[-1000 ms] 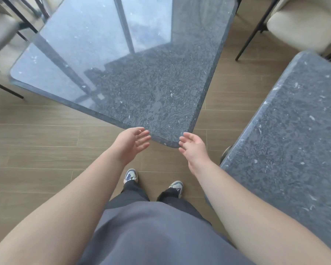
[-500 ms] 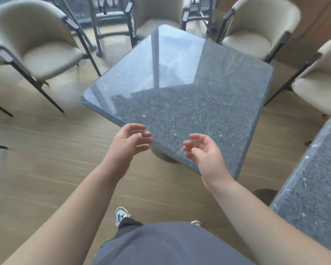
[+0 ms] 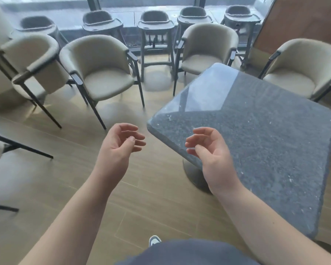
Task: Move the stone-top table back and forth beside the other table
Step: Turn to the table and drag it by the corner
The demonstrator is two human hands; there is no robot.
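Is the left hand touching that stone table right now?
Apart. The head view shows wooden floor between the left hand and the stone table's near corner; its loosely curled fingers hold nothing.

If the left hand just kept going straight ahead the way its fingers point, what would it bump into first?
Probably nothing soon: the left hand sits left of the stone-top table corner, fingers aimed up and right over bare floor. Depth is unclear; the table's left edge lies close.
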